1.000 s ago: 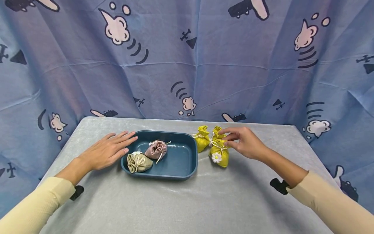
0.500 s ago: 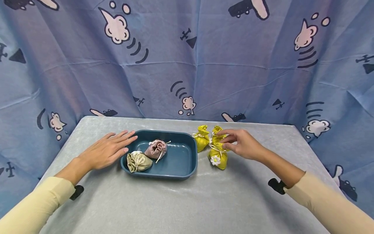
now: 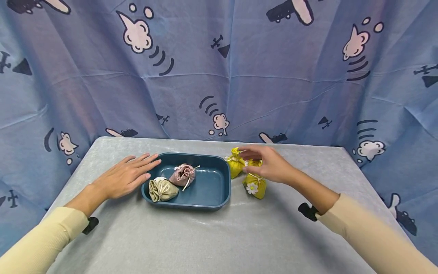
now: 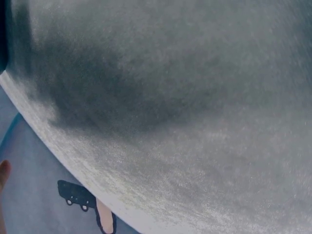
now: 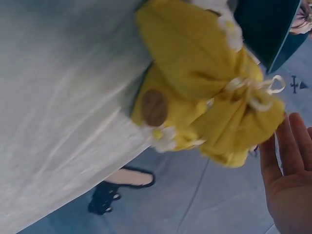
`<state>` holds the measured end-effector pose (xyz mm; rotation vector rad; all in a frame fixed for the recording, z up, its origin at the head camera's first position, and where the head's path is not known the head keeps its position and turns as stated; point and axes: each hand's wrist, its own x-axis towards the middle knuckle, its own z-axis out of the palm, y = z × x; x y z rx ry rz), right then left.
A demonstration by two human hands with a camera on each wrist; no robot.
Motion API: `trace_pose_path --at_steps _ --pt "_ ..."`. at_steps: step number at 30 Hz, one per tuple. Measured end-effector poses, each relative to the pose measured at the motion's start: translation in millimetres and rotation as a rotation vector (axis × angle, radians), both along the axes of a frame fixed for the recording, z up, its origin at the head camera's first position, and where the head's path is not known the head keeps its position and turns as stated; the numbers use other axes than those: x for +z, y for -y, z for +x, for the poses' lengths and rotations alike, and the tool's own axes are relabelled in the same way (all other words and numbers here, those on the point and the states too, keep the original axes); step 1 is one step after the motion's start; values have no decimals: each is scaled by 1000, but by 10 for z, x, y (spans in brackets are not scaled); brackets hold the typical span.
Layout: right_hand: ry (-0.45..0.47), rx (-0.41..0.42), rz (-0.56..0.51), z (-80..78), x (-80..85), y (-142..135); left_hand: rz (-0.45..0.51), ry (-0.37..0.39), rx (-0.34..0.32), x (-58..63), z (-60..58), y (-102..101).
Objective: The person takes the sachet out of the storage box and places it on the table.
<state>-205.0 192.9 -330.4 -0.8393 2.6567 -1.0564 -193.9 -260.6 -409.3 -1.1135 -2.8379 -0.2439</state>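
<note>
My left hand (image 3: 124,177) lies with fingers spread flat over the left rim of a dark blue tray (image 3: 205,207). Inside that tray sit a beige drawstring pouch (image 3: 167,191) and a pink drawstring pouch (image 3: 181,176). My right hand (image 3: 268,163) hovers over three yellow drawstring pouches, fingers stretched out and holding nothing. Its fingertips overlap the neck of the left yellow pouch (image 3: 235,166). Below the palm stands the front yellow pouch (image 3: 258,186), with a white flower on it; the hand partly hides the back yellow pouch (image 3: 254,163). Fingers (image 5: 290,151) reach beside yellow cloth in the right wrist view.
A grey cloth-covered table (image 3: 212,243) carries everything. Behind it hangs a blue printed curtain (image 3: 191,76). The yellow pouches stand close together just right of the tray. The left wrist view shows mostly table surface (image 4: 204,156) with a shadow on it.
My right hand has let go of the front yellow pouch, which now stands slightly nearer me, and has moved left toward the left yellow pouch. The left hand has stayed still.
</note>
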Motion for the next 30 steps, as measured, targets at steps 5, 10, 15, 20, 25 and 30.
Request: trace_pose_path --at_steps 5,10,15,20,25,30 --pt "4 72 -63 -11 2 199 3 -2 -3 -10 -8 7" --pt "16 92 -78 -24 5 394 16 -9 -5 -18 -11 13" --pt "7 128 -85 -41 -11 562 24 -7 -5 -19 -7 14" --pt "18 162 -100 -44 -26 698 21 -3 -1 -24 -14 11" --pt "58 187 -127 -50 -34 835 23 6 4 -29 -18 17" --pt "72 209 -150 -65 -83 973 32 14 8 -36 -16 20"
